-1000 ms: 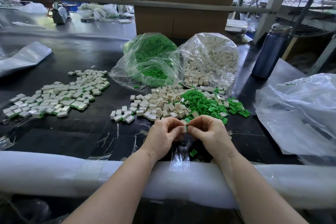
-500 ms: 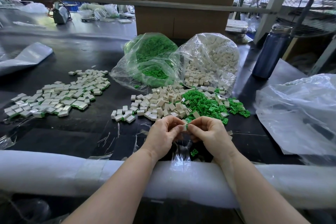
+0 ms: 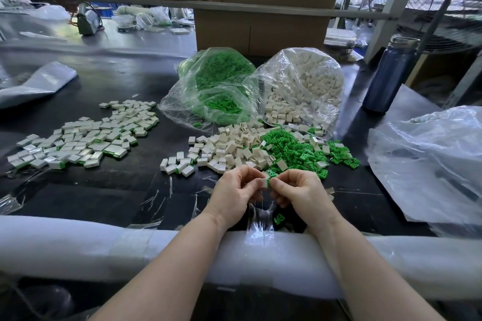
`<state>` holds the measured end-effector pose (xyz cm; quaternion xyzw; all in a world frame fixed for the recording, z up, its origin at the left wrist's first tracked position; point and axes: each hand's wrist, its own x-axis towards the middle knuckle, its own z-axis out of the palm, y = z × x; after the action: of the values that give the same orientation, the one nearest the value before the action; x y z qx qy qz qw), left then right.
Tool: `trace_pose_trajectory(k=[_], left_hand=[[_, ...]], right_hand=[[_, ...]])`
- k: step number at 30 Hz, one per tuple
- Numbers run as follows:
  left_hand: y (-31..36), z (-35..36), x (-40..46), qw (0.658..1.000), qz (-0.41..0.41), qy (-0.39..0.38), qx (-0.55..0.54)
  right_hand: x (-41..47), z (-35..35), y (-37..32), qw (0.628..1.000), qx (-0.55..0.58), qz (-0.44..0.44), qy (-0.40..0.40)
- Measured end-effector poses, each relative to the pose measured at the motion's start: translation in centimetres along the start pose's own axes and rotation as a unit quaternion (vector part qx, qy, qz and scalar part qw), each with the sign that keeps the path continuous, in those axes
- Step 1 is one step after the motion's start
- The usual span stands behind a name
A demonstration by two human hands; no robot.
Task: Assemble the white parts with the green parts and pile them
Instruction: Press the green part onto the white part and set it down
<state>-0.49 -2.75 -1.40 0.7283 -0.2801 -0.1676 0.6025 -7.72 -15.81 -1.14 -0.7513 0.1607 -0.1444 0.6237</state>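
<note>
My left hand (image 3: 236,190) pinches a small white part (image 3: 265,182) just in front of the loose heaps. My right hand (image 3: 297,191) pinches a green part (image 3: 273,180) against its right side; the two parts touch. Behind my fingers lie a heap of loose white parts (image 3: 234,148) and a heap of loose green parts (image 3: 294,150). A pile of assembled pieces (image 3: 83,138), white with green edges, spreads at the left. One stray green part (image 3: 279,219) lies near the table edge under my right wrist.
Two open clear bags stand behind the heaps, one of green parts (image 3: 216,86), one of white parts (image 3: 305,86). A blue bottle (image 3: 388,75) stands at right, crumpled plastic (image 3: 430,161) nearer. White foam padding (image 3: 78,245) lines the front edge. A cardboard box (image 3: 260,26) rises behind.
Both hands have stayed together in front of the heaps, with only small finger movements on the two parts. The green part now shows more plainly at the white part's side.
</note>
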Motion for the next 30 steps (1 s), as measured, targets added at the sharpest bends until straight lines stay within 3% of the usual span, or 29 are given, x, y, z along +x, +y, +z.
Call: trace_pose_trajectory(k=[16, 23, 30], left_hand=[[-0.19, -0.1, -0.16, 0.999, 0.005, -0.022, 0.034], [0.22, 0.25, -0.31, 0.999, 0.022, -0.033, 0.013], [-0.01, 0.08, -0.15, 0.999, 0.027, -0.004, 0.025]], right_hand=[[-0.02, -0.08, 0.08, 0.998, -0.043, 0.004, -0.038], [-0.09, -0.04, 0.07, 0.999, 0.025, -0.025, 0.015], [-0.05, -0.43, 0.19, 0.996, 0.084, -0.003, 0.006]])
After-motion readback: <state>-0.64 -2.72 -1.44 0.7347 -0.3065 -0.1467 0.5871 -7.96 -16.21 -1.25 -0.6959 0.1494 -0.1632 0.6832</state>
